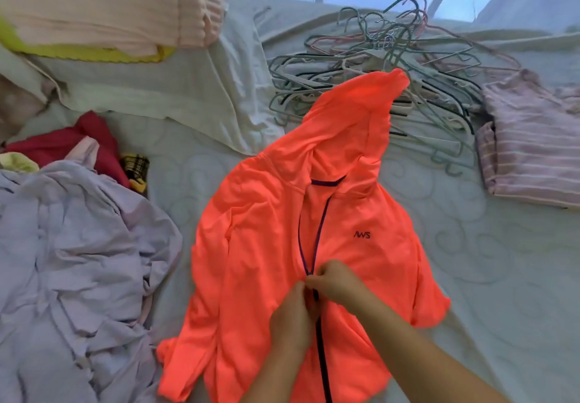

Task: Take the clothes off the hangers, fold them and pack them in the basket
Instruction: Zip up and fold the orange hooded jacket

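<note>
on the bed (470,261), centre of view, we have the orange hooded jacket (266,245) laid flat, front up, hood toward the pile of empty hangers (376,66). both hands meet at the dark zipper (321,355), about mid-chest: left hand (290,318) has its grip pinched on the fabric beside the zipper, right hand (335,280) pinched at the slider, though we can't see the slider itself. we judge we're zipping it up before folding. risks: thin fabric catches in the slider if the left side goes slack; pulling at an angle drags the jacket askew and bunches the sleeves. no basket in view. crumpled lilac garment (78,261) lies just left, striped folded top (533,151) far right.
</note>
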Tool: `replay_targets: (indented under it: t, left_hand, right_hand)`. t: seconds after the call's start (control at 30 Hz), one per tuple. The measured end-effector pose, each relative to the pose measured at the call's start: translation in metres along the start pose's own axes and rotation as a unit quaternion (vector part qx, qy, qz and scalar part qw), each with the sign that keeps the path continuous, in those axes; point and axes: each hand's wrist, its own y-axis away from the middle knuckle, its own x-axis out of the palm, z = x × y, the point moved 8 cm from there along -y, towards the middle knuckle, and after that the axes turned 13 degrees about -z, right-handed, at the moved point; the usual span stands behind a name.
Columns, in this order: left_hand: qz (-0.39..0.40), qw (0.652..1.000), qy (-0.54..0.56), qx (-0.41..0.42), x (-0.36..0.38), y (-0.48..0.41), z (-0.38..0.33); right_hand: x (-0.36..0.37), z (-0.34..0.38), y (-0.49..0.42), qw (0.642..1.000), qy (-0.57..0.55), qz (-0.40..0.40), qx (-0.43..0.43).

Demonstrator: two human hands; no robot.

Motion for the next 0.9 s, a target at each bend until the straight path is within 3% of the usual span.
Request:
replay_targets:
  t: [0.07,0.13,0.2,0.3,0.37,0.43,0.5,0.57,0.63,0.67,0.73,0.77,0.83,0.9]
  left_hand:
    - [-0.005,0.999,0.023,0.025,-0.01,-0.008,-0.01]
    - [0.007,0.997,0.062,0.045,-0.015,-0.012,-0.016]
    - [0.028,0.996,0.032,0.079,-0.015,-0.007,-0.018]
    - [0.087,0.99,-0.025,0.111,-0.006,0.014,-0.004]
    - [0.079,0.991,-0.013,0.105,-0.01,0.022,0.001]
    - [0.056,0.991,-0.018,0.118,-0.019,0.016,-0.007]
    - [0.054,0.994,0.034,0.092,-0.031,0.003,-0.014]
    - [0.024,0.992,0.114,0.04,-0.054,-0.025,-0.015]
    - [-0.097,0.983,0.146,0.059,-0.096,-0.066,-0.016]
    - [-0.174,0.972,0.13,0.088,-0.119,-0.088,-0.02]
    - [-0.269,0.956,0.02,0.116,-0.148,-0.132,-0.031]
    - [-0.268,0.957,-0.041,0.107,-0.152,-0.153,-0.037]
    - [-0.2,0.969,-0.127,0.068,-0.146,-0.187,-0.043]
    - [-0.148,0.975,-0.163,0.032,-0.139,-0.201,-0.043]
  right_hand:
    - [-0.001,0.001,0.007,0.985,-0.149,0.057,0.072]
    - [-0.001,0.0,0.014,0.947,-0.263,0.1,0.153]
    - [-0.004,0.004,0.009,0.906,-0.353,0.121,0.2]
    - [-0.033,0.027,-0.024,0.846,-0.477,0.093,0.221]
    - [-0.057,0.048,-0.047,0.824,-0.524,0.07,0.202]
    - [-0.069,0.065,-0.058,0.834,-0.524,0.049,0.164]
    - [-0.078,0.068,-0.064,0.874,-0.474,0.013,0.107]
    - [-0.107,0.051,-0.075,0.928,-0.349,-0.131,0.008]
    - [-0.145,0.017,-0.085,0.932,-0.175,-0.314,-0.043]
    - [-0.157,-0.004,-0.09,0.927,-0.114,-0.356,-0.021]
    - [-0.16,-0.036,-0.095,0.935,-0.132,-0.328,0.029]
    - [-0.155,-0.044,-0.097,0.941,-0.179,-0.284,0.042]
    - [-0.141,-0.045,-0.097,0.948,-0.266,-0.162,0.064]
    - [-0.127,-0.048,-0.092,0.956,-0.269,-0.051,0.104]
